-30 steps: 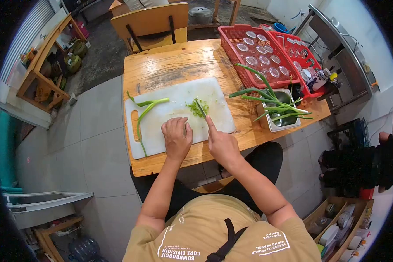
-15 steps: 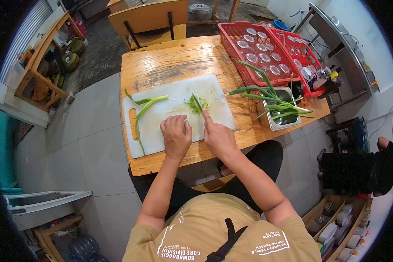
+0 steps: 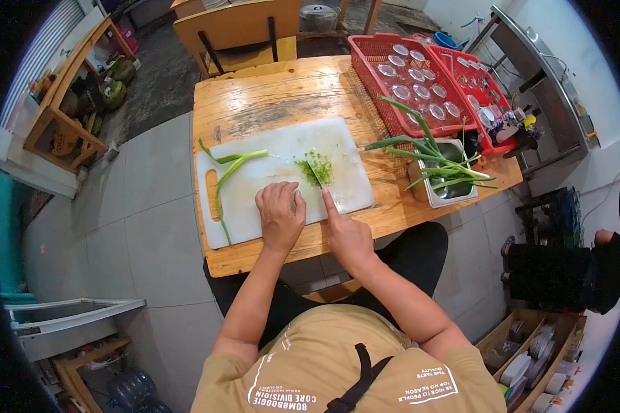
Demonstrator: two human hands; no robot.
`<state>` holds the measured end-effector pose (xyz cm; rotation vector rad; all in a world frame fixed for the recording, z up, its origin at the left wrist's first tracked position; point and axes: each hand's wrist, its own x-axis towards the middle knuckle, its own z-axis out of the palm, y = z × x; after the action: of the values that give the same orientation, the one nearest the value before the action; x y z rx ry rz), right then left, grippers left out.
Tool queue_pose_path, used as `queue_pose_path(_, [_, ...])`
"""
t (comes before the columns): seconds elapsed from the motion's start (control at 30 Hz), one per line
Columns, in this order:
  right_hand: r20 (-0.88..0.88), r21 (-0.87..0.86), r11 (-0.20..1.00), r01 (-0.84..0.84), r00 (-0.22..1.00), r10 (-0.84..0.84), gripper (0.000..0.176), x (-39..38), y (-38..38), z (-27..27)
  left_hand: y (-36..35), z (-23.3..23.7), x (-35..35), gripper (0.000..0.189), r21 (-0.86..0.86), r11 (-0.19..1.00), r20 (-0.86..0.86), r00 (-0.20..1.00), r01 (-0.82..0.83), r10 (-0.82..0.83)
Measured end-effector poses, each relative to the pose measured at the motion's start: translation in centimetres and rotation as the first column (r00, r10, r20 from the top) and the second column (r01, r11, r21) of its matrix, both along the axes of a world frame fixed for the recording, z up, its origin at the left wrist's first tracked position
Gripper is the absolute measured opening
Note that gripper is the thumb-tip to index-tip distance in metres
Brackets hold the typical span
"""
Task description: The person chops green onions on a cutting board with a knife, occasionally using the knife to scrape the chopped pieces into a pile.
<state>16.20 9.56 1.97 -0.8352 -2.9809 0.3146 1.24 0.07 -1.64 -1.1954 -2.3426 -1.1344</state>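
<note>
My right hand (image 3: 348, 237) is closed around a knife (image 3: 315, 176), its index finger stretched along the top and the handle hidden in the palm. The blade lies over a pile of chopped green onion (image 3: 322, 165) on the white cutting board (image 3: 248, 193). My left hand (image 3: 281, 213) rests at the board's near edge with fingers slightly curled and the thumb apart, holding nothing. A long green onion stalk (image 3: 233, 165) is bent over the left part of the board, its lower end beside the handle slot.
Right of the board, a metal container (image 3: 442, 196) holds green onions (image 3: 437, 162). Behind it are red baskets (image 3: 375, 89) of upturned glasses. A wooden chair (image 3: 241, 31) stands beyond the table (image 3: 255, 96). A person (image 3: 565, 272) is at the far right.
My right hand has moved slightly toward me and to the right, and the knife blade is tilted differently over the chopped pile. My left hand has hardly moved.
</note>
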Motion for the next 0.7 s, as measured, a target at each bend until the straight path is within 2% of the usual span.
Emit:
queue_pose_path(0.13, [-0.026, -0.041, 0.999, 0.000, 1.000, -0.002, 0.078, -2.1, 2.0, -0.8, 0.2, 0.2, 0.2, 0.024, -0.016, 1.000, -0.023, 1.000, 0.019, -0.019])
queue_pose_path(0.2, [-0.058, -0.073, 0.997, -0.014, 0.998, 0.009, 0.075, -2.7, 2.4, 0.1, 0.0, 0.0, 0.2, 0.023, -0.002, 1.000, -0.020, 1.000, 0.009, -0.009])
queue_pose_path(0.27, [-0.106, -0.185, 0.983, -0.010, 0.994, -0.010, 0.071, -2.0, 2.9, 1.5, -0.1, -0.1, 0.1, 0.023, 0.008, 1.000, -0.007, 1.000, -0.010, 0.010])
queue_pose_path(0.37, [-0.120, -0.209, 0.978, 0.010, 0.992, -0.036, 0.063, -1.7, 2.4, 3.6, 0.2, 0.1, 0.3, 0.023, 0.028, 1.000, -0.013, 1.000, -0.013, 0.013])
queue_pose_path(0.5, [-0.100, -0.132, 0.991, -0.018, 0.995, 0.005, 0.066, -1.0, 1.2, 1.9, 0.2, 0.3, 0.2, 0.022, 0.006, 1.000, -0.024, 1.000, 0.006, -0.005])
queue_pose_path(0.57, [-0.021, -0.057, 0.998, -0.018, 1.000, 0.017, 0.072, -0.4, 0.5, 0.7, 0.0, 0.3, 0.1, 0.022, 0.003, 1.000, -0.021, 1.000, 0.009, -0.009])
queue_pose_path(0.7, [-0.023, -0.016, 1.000, -0.008, 1.000, 0.008, 0.081, -1.2, 1.7, -0.9, 0.1, 0.0, 0.2, 0.022, -0.008, 1.000, -0.018, 1.000, 0.006, -0.006])
